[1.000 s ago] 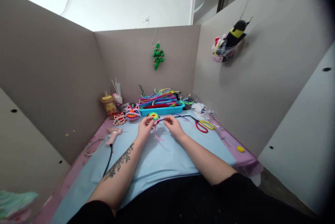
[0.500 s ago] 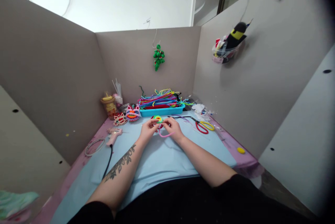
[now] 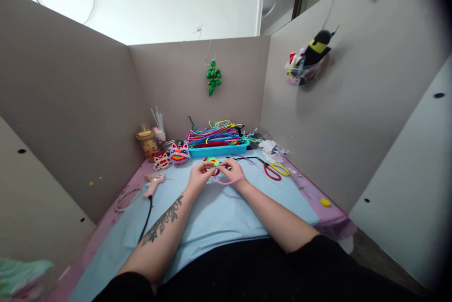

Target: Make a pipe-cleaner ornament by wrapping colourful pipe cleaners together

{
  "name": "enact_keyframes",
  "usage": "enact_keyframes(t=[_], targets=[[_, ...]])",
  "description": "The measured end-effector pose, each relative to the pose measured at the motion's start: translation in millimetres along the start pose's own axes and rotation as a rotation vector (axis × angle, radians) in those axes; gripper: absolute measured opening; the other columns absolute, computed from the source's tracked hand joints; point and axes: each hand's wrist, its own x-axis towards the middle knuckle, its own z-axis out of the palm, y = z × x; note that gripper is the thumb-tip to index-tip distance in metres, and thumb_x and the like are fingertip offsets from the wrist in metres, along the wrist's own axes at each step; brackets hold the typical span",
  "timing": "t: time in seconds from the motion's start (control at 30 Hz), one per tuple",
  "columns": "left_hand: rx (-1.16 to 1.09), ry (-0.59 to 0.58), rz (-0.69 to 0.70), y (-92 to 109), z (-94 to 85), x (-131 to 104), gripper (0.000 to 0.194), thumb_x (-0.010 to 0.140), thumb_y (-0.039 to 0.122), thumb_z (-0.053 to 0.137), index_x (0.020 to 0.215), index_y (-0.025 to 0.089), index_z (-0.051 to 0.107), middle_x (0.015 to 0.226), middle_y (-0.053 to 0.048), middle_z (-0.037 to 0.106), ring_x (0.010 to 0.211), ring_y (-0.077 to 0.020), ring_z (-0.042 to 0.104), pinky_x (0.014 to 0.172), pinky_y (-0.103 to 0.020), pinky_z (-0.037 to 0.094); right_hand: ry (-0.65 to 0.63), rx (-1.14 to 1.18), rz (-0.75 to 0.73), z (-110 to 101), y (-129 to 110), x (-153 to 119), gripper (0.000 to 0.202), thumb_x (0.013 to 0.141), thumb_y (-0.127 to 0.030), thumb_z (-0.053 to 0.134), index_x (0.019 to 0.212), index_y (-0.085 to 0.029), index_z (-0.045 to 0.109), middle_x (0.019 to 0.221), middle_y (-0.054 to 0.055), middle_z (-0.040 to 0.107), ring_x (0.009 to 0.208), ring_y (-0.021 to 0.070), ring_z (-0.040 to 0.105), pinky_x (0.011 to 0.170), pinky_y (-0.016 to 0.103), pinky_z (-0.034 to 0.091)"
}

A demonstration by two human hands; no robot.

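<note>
Potentially, as left hand [image 3: 200,176] and right hand [image 3: 233,171] pinched the round piece [image 3: 212,161], the looping pink strip [image 3: 228,183], if snagged, could have twisted it.

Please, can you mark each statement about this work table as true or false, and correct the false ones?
1. The left hand and right hand are close together. True.
2. The blue tray is empty. False: it holds many colourful pipe cleaners.
3. The glue gun lies to the right of the scissors. False: it lies to their left.
4. A green ornament hangs above the tray. True.
</note>
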Motion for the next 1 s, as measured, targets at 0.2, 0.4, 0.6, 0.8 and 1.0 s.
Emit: enact_keyframes(t=[0.2, 0.4, 0.6, 0.8, 1.0], targets=[[-0.049, 0.003, 0.014, -1.9, 0.7, 0.4, 0.034, 0.063, 0.036, 0.073, 0.087, 0.013, 0.064, 0.067, -0.001, 0.063, 0.044, -0.0059, 0.045, 0.042, -0.019, 0.033, -0.141, 0.297, 0.160, -0.3, -2.0, 1.9, 0.027, 0.066, -0.044, 0.067, 0.075, -0.018, 0.070, 0.094, 0.006, 0.063, 0.089, 0.0205, 0.057, 0.084, 0.036, 0.044], [-0.022, -0.048, 0.014, 1.7, 0.9, -1.7, 0.035, 0.066, 0.038, 0.071, 0.090, 0.014, 0.062, 0.066, 0.000, 0.060, 0.045, -0.0066, 0.048, 0.041, -0.019, 0.037, -0.238, 0.534, 0.222, 0.1, -4.3, 2.5, 0.031, 0.062, -0.046, 0.071, 0.061, -0.016, 0.065, 0.111, 0.008, 0.060, 0.099, 0.0242, 0.058, 0.090, 0.040, 0.043], [-0.027, -0.046, -0.017, 2.8, 2.6, -1.5, 0.039, 0.062, 0.039, 0.073, 0.089, 0.013, 0.061, 0.071, -0.002, 0.064, 0.046, -0.0079, 0.052, 0.042, -0.021, 0.044, -0.190, 0.432, 0.215, -0.4, -1.6, 2.7, 0.033, 0.061, -0.048, 0.072, 0.058, -0.016, 0.061, 0.117, 0.010, 0.057, 0.108, 0.0258, 0.054, 0.096, 0.042, 0.037], [-0.091, -0.007, -0.134, -0.8, 3.2, 0.3, 0.037, 0.056, 0.036, 0.077, 0.082, 0.012, 0.065, 0.069, -0.002, 0.066, 0.044, -0.0079, 0.053, 0.042, -0.021, 0.045, -0.161, 0.313, 0.180, 0.1, -0.2, 0.9, 0.028, 0.065, -0.042, 0.070, 0.058, -0.017, 0.061, 0.117, 0.009, 0.054, 0.109, 0.0238, 0.053, 0.099, 0.040, 0.033], [-0.102, 0.053, -0.166, -1.7, 1.5, 2.1, 0.033, 0.056, 0.035, 0.076, 0.079, 0.012, 0.069, 0.063, -0.001, 0.065, 0.039, -0.0047, 0.044, 0.038, -0.019, 0.037, -0.112, 0.226, 0.163, 3.6, 2.3, -0.5, 0.022, 0.066, -0.041, 0.067, 0.070, -0.019, 0.065, 0.114, 0.009, 0.054, 0.111, 0.0246, 0.049, 0.089, 0.037, 0.041]])
